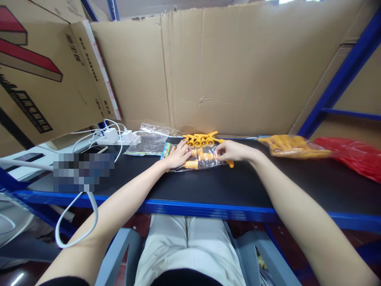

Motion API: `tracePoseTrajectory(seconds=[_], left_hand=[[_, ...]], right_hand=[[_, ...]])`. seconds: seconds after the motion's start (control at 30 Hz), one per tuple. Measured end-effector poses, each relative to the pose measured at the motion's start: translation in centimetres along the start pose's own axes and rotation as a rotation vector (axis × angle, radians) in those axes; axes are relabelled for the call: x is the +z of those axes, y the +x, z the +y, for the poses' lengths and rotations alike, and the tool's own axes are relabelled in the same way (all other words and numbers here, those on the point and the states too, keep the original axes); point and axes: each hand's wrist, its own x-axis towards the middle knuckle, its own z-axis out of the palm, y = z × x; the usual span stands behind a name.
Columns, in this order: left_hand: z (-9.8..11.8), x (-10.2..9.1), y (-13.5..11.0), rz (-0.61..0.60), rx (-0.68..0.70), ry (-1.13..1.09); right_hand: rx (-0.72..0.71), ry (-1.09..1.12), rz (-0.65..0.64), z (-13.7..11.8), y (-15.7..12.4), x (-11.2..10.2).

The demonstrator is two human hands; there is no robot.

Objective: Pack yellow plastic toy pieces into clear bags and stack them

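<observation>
A clear plastic bag (205, 163) with a colourful printed header lies on the black tabletop, with yellow plastic horn-shaped pieces (191, 164) inside it. My left hand (177, 154) rests over the bag's left part, its fingers stretched out. At the bag's right end my right hand (228, 151) is closed, thumb and fingers pinching the film; part of a yellow piece shows below that hand. Just behind the bag, several more yellow horn-shaped pieces (200, 140) lie in a row, their round open ends facing me.
Another bag of yellow pieces (291, 145) and a red plastic bag (351, 155) lie to the right. An empty clear bag (147, 141), white chargers (111, 136) and cables are at left. Cardboard (238, 71) walls the back; a blue rail (208, 208) edges the table.
</observation>
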Motion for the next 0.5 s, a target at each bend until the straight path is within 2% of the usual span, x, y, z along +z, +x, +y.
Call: tracePoseTrajectory(seconds=[0.13, 0.23, 0.33, 0.43, 0.5], left_hand=[[-0.1, 0.1, 0.2, 0.082, -0.003, -0.069], [-0.5, 0.2, 0.5, 0.223, -0.017, -0.126], [-1.2, 0.3, 0.9, 0.357, -0.133, -0.171], [-1.7, 0.5, 1.2, 0.374, -0.263, -0.214], [-2.0, 0.6, 1.4, 0.357, -0.287, -0.239]], right_hand=[[-0.017, 0.045, -0.018, 0.1, 0.2, 0.1], [-0.010, 0.054, -0.004, 0.3, 0.5, 0.4], [0.025, 0.067, -0.006, 0.4, 0.7, 0.7], [0.033, 0.095, 0.010, 0.2, 0.7, 0.7], [0.011, 0.122, 0.035, 0.1, 0.6, 0.7]])
